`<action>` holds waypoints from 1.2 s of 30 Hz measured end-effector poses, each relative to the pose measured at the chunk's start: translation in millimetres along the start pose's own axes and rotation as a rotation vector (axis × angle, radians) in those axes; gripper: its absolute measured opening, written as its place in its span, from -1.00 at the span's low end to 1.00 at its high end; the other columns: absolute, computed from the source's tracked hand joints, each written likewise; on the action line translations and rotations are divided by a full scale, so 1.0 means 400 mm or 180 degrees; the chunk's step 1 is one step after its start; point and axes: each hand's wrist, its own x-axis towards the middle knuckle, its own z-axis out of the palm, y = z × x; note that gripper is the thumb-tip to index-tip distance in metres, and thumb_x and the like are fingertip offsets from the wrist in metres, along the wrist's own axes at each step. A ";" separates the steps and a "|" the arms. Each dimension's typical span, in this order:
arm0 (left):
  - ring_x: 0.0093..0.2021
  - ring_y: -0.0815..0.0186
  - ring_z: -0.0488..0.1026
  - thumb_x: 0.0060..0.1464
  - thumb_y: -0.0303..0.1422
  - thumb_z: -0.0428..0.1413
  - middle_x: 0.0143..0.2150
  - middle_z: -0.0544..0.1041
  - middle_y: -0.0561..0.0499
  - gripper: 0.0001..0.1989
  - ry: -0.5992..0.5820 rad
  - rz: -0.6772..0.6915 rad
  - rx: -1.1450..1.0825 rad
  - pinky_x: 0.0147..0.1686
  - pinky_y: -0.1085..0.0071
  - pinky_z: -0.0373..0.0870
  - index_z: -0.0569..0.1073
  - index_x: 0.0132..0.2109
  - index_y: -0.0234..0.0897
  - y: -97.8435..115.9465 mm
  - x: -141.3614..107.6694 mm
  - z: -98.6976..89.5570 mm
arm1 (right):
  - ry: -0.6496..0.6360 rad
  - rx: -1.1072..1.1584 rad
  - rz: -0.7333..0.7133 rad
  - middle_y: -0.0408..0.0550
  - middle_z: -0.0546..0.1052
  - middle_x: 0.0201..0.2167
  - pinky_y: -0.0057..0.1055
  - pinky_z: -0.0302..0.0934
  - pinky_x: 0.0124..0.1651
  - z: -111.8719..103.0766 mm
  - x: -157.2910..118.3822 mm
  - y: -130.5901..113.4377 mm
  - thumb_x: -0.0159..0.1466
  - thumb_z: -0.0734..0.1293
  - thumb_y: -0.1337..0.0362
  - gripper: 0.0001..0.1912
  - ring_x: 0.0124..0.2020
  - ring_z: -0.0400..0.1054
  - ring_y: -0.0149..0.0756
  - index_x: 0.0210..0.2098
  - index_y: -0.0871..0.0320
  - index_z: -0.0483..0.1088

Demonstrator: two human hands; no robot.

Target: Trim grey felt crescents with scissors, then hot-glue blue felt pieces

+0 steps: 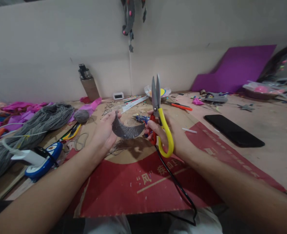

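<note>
My left hand [107, 128] pinches one tip of a grey crescent [128, 131] that looks wrapped in yarn. In my right hand [169, 130] is a pair of scissors [168, 141] with one yellow and one red handle, blades pointing up and slightly apart. The right fingers reach the crescent's other tip; whether they grip it is hard to see. Just behind the crescent is a blue tool with a dark nozzle [140, 118], partly hidden by my right hand. A black cord [176, 182] runs from there over the table edge.
Red printed cardboard [114, 191] lies beneath my hands. Grey yarn [45, 122], a yarn ball [81, 116] and a blue power strip [44, 162] are on the left. A black phone [233, 130], an orange cutter [181, 106] and a purple sheet [238, 68] are on the right.
</note>
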 end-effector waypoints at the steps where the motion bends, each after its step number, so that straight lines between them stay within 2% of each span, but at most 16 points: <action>1: -0.57 0.48 0.39 0.23 -0.52 0.01 -0.49 0.47 0.07 -0.85 0.0002 -0.0004 -0.0013 -0.48 0.56 0.42 0.46 -0.28 -0.37 -0.001 -0.002 0.002 | -0.0043 -0.0046 0.0038 -0.18 0.38 -0.37 -0.42 0.33 -0.49 0.000 -0.001 0.000 0.15 0.41 0.04 -0.50 -0.46 0.38 -0.38 0.00 0.07 0.27; 6: -0.54 0.46 0.41 0.23 -0.50 0.01 -0.47 0.48 0.06 -0.86 -0.0256 -0.0112 -0.0128 -0.43 0.53 0.44 0.46 -0.25 -0.35 -0.005 -0.021 0.012 | -0.0186 -0.0314 -0.0019 -0.20 0.36 -0.42 -0.49 0.27 -0.53 -0.002 0.003 0.011 0.12 0.43 0.15 -0.56 -0.51 0.32 -0.44 -0.04 0.11 0.32; 10: -0.54 0.47 0.40 0.22 -0.49 0.03 -0.46 0.47 0.06 -0.87 -0.0225 -0.0081 -0.0230 -0.45 0.53 0.44 0.46 -0.27 -0.35 0.007 -0.023 0.015 | 0.0186 -0.0303 -0.0160 -0.18 0.36 -0.36 -0.48 0.32 -0.50 -0.009 0.009 0.022 0.12 0.44 0.07 -0.50 -0.45 0.33 -0.43 -0.01 0.06 0.29; 14: -0.55 0.48 0.38 0.21 -0.49 0.05 -0.46 0.47 0.07 -0.89 -0.0180 0.0117 -0.0270 -0.45 0.53 0.44 0.47 -0.28 -0.34 0.016 -0.018 0.013 | 0.0488 -0.0142 -0.0090 -0.15 0.37 -0.29 -0.45 0.34 -0.46 -0.005 0.001 0.000 0.13 0.42 0.03 -0.50 -0.37 0.39 -0.36 -0.03 0.05 0.24; 18: -0.52 0.47 0.40 0.23 -0.49 0.02 -0.44 0.48 0.06 -0.86 -0.0226 0.0026 -0.0253 -0.42 0.52 0.46 0.47 -0.26 -0.35 0.007 -0.022 0.014 | 0.0279 0.0077 0.0229 -0.19 0.37 -0.40 -0.42 0.31 -0.52 0.010 -0.006 -0.021 0.10 0.43 0.07 -0.51 -0.47 0.37 -0.36 -0.06 0.06 0.24; 21: -0.48 0.45 0.43 0.24 -0.43 0.03 -0.43 0.49 0.04 -0.86 -0.0431 -0.0164 -0.0271 -0.36 0.51 0.48 0.47 -0.26 -0.35 0.004 -0.032 0.016 | 0.0140 0.0079 0.0318 -0.25 0.36 -0.50 -0.41 0.28 -0.53 0.010 0.002 -0.020 0.05 0.45 0.11 -0.48 -0.56 0.33 -0.39 -0.06 0.07 0.24; 24: -0.42 0.35 0.50 0.21 -0.32 0.08 -0.37 0.54 -0.07 -0.81 -0.0791 -0.0734 -0.0040 -0.34 0.40 0.51 0.49 -0.21 -0.37 0.007 -0.046 0.013 | 0.0299 -0.0106 0.0175 -0.25 0.36 -0.53 -0.41 0.28 -0.50 -0.004 0.014 -0.020 0.05 0.45 0.13 -0.53 -0.55 0.32 -0.39 -0.10 0.09 0.28; 26: -0.41 0.28 0.52 0.15 -0.37 0.12 -0.32 0.56 -0.13 -0.83 -0.0969 -0.1000 0.0306 -0.39 0.33 0.53 0.51 -0.17 -0.39 0.010 -0.052 0.007 | 0.0455 -0.0253 0.0001 -0.24 0.35 -0.52 -0.40 0.28 -0.48 -0.016 0.018 -0.026 0.06 0.43 0.14 -0.58 -0.54 0.31 -0.39 -0.13 0.10 0.30; 29: -0.38 0.26 0.54 0.02 -0.54 0.16 -0.27 0.58 -0.12 -0.80 -0.1143 -0.0998 0.0654 -0.40 0.29 0.56 0.52 -0.15 -0.38 0.012 -0.057 -0.003 | 0.0534 -0.0391 -0.0141 -0.19 0.38 -0.42 -0.40 0.28 -0.46 -0.031 0.016 -0.032 0.06 0.43 0.15 -0.59 -0.51 0.30 -0.41 -0.12 0.10 0.31; 33: -0.35 0.24 0.58 -0.08 -0.64 0.20 -0.19 0.60 -0.14 -0.71 -0.1389 -0.0971 0.0589 -0.41 0.34 0.58 0.48 -0.16 -0.33 0.011 -0.066 -0.007 | 0.0381 -0.0311 -0.0145 -0.11 0.41 -0.23 -0.42 0.30 -0.46 -0.038 0.009 -0.027 0.09 0.41 0.10 -0.53 -0.44 0.31 -0.43 -0.04 0.07 0.29; 36: -0.26 0.22 0.60 -0.10 -0.66 0.21 -0.06 0.59 -0.20 -0.64 -0.1425 -0.0991 0.0500 -0.36 0.39 0.59 0.47 -0.11 -0.32 0.004 -0.073 -0.006 | 0.0353 -0.0312 -0.0153 -0.13 0.39 -0.25 -0.44 0.28 -0.48 -0.036 0.006 -0.025 0.11 0.40 0.09 -0.55 -0.45 0.30 -0.42 -0.04 0.03 0.29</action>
